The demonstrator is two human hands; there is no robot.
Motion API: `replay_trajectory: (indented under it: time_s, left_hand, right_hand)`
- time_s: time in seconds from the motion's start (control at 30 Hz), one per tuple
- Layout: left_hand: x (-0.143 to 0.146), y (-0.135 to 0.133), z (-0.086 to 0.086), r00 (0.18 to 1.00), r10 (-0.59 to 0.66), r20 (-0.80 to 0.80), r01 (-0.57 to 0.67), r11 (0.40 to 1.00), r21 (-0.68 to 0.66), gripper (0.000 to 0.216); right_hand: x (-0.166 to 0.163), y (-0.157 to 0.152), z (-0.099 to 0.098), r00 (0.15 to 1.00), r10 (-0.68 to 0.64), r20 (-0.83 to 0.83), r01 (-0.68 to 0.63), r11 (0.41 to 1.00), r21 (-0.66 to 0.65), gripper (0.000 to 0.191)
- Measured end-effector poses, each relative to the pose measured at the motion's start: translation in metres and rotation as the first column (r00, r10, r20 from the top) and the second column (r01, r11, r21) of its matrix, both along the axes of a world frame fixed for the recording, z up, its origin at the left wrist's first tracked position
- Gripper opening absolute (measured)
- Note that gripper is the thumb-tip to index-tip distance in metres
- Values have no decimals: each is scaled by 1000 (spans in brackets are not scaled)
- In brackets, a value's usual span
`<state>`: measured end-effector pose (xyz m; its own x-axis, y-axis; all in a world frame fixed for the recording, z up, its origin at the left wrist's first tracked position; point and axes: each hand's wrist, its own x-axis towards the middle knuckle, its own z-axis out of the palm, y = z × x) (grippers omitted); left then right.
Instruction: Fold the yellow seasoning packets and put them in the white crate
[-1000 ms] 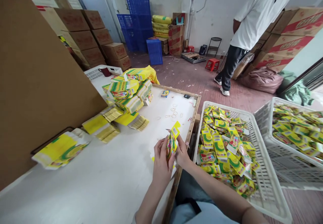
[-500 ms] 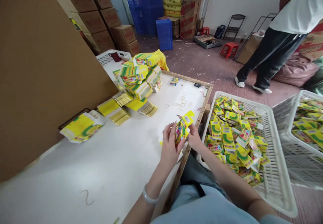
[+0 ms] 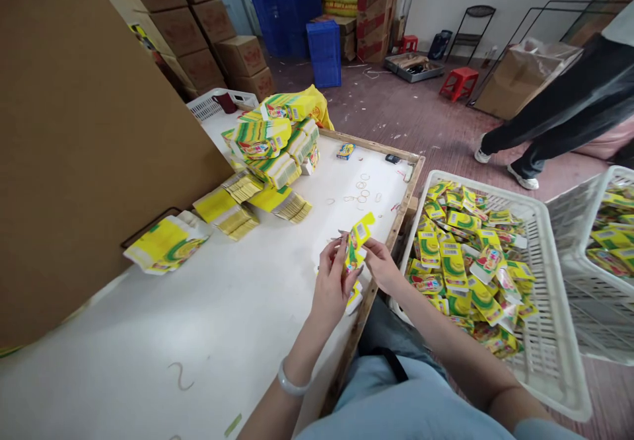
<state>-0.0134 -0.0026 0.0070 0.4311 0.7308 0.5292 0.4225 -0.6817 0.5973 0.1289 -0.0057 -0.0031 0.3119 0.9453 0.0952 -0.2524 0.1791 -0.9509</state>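
Head cam's on my feed; where's the carton [image 3: 358,234] re L hand [image 3: 331,283]?

– I've got it up-right of L hand, between both, near the desk's [image 3: 238,324] wooden edge [image 3: 397,224], long axis slanting up-right. L hand's holding it; R hand [image 3: 384,268] is at its right side, grip: can't tell.

– Looks?

– Yellow/green, w/ barcode, yellow tab up top.

Both forearms [image 3: 440,328] reach forward; left hand [image 3: 331,287] curls upward, right hand [image 3: 386,271] beside it, seemingly pinching.
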Motion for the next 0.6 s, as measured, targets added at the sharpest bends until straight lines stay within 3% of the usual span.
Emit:
replay_trajectory:
  time_s: [0.13, 0.23, 0.3, 0.37, 0.5, 0.6]
  left_hand:
    - [8, -5, -1, 982, 101, 162, -59, 967, -246, 42]
    - [14, -16, -3, 938, 228, 260, -64, 853, -517, 45]
    - [14, -27, -4, 896, 291, 336, -7, 765, -644, 51]
    - [9, -43, -5, 866, 320, 384, 47, 712, -700, 63]
    - [-15, -83, -10, 883, 310, 353, 74, 652, -755, 71]
    - [-37, -109, -17, 908, 270, 320, 151, 501, -852, 71]
  right_hand:
    - [-11, -2, 1, 996, -84, -4, 84, 996, -26, 41]
    - [-20, -12, -3, 974, -227, -2, 227, 972, -52, 33]
    - [-24, -24, -6, 968, -251, -9, 250, 966, -70, 35]
    - [-24, -41, -9, 973, -231, 11, 231, 970, -76, 41]
    - [-19, -83, -12, 962, -159, 221, 179, 981, -71, 21]
    - [-16, -113, -12, 977, -21, 212, 54, 987, -153, 21]
